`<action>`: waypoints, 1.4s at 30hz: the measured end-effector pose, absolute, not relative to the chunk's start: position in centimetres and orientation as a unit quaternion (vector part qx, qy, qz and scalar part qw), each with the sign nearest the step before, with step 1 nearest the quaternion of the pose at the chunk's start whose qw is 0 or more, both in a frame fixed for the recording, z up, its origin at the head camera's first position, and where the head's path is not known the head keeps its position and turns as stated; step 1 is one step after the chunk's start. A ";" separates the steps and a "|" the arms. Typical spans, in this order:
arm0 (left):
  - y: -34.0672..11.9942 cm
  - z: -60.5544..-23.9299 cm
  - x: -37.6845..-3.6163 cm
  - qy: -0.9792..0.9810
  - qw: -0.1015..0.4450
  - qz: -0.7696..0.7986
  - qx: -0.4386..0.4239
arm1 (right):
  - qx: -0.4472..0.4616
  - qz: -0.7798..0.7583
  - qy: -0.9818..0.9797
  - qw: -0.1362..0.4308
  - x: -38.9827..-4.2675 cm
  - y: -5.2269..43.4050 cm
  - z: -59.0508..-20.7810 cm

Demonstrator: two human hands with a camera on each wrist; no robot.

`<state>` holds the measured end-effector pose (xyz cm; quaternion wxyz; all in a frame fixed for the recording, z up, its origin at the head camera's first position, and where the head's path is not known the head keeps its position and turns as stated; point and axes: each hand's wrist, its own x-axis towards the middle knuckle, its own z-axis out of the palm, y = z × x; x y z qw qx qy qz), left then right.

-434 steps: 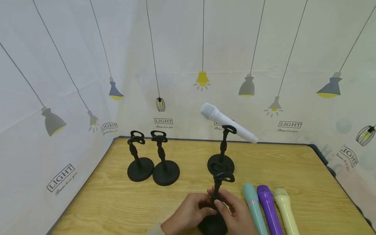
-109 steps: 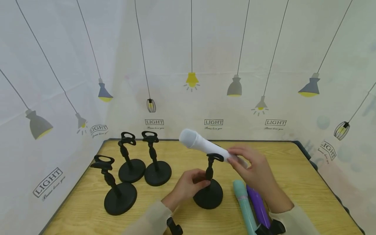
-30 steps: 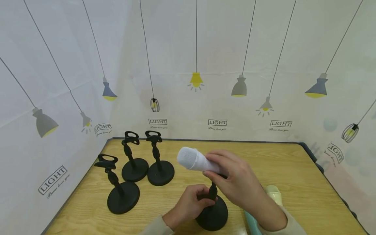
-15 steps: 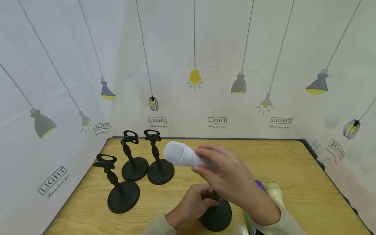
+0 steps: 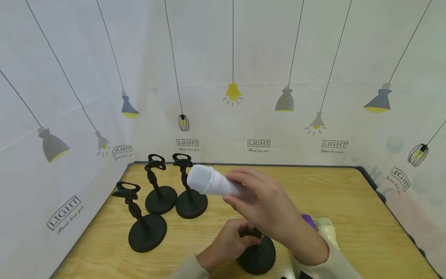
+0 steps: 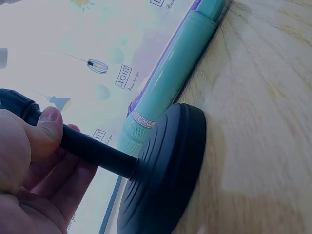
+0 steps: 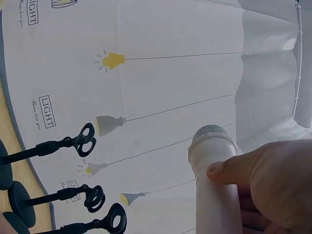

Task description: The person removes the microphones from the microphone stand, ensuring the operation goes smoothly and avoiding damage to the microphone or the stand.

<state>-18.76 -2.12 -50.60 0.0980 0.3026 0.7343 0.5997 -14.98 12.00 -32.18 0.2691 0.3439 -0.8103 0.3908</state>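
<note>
My right hand [image 5: 268,205] grips a white microphone [image 5: 216,182] by its handle, just behind the mesh head, which points up to the left. In the right wrist view the thumb lies along the microphone's body [image 7: 214,195]. Lower down, my left hand [image 5: 230,240] pinches the thin pole of a black tabletop microphone stand, whose round base [image 5: 256,257] is on the table. The left wrist view shows thumb and fingers around that pole [image 6: 105,158]. The stand's clip is hidden behind my right hand in the head view.
Three more black microphone stands [image 5: 148,232] with bare clips are at the left. Purple [image 5: 309,221] and cream [image 5: 326,228] microphones lie at the right, partly behind my right forearm. A teal microphone [image 6: 170,63] lies beside the held stand. A lamp-printed backdrop [image 5: 209,77] surrounds the table.
One stand was moved to the left group, and the one bearing the white microphone was drawn nearer. My right hand took hold of the microphone, which has since shifted left and slightly up.
</note>
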 end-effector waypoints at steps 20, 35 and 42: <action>-2.1 -50.8 -18.7 0.730 0.110 0.605 0.298 | 0.331 0.374 -0.821 0.276 -14.8 12.6 -32.9; -2.6 -50.7 -18.9 0.730 0.117 0.600 0.305 | 0.377 0.382 -0.799 0.273 -15.3 10.5 -31.8; -3.0 -50.7 -19.0 0.759 0.108 0.572 0.292 | 0.419 0.364 -0.794 0.249 -15.0 9.3 -30.5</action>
